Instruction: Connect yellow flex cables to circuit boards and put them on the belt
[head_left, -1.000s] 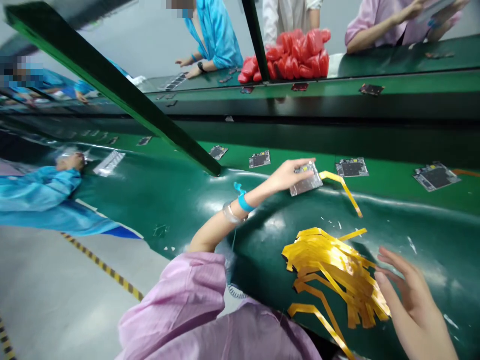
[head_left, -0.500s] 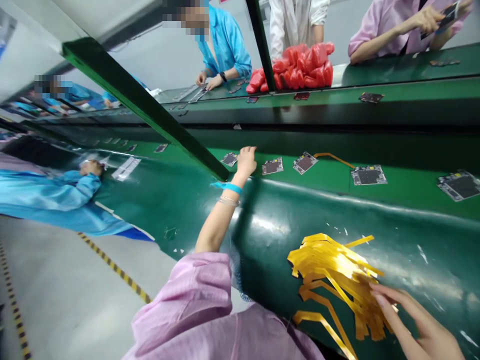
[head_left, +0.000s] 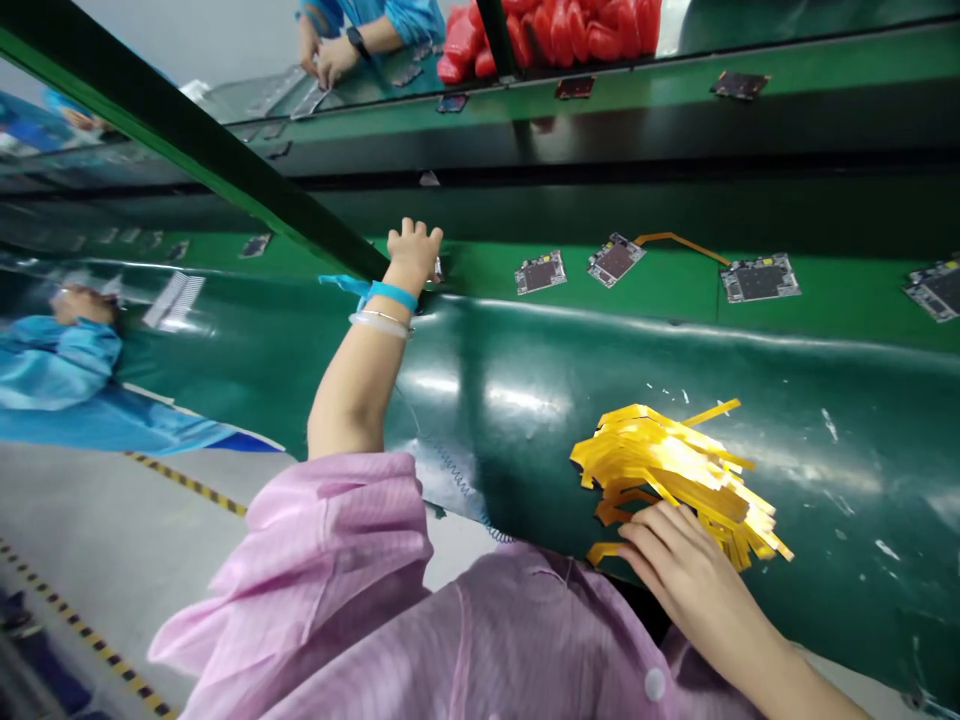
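My left hand (head_left: 412, 255) reaches over the green conveyor belt (head_left: 487, 260), its fingers bent downward. A circuit board (head_left: 438, 269) shows only a small edge beside the palm; my hand covers the rest, and the fingertips are hidden. On the near bench, my right hand (head_left: 679, 560) lies at the lower left of a pile of yellow flex cables (head_left: 667, 450). Its fingers are bent and close together at one strip's end (head_left: 602, 552); the thumb is hidden. To the right of my left hand another circuit board (head_left: 540, 272) rests on the belt.
A slanted green post (head_left: 225, 165) stands left of my left arm. Further right, two boards, one of them (head_left: 616, 260), are joined by a yellow flex cable (head_left: 679, 240). Red bags (head_left: 555, 35) lie across the line. A co-worker's hand (head_left: 84, 303) is at the left.
My right hand has moved left across the flex cables to the pile's lower left. The left hand now covers the circuit board that lay beside it. The view has tilted down.
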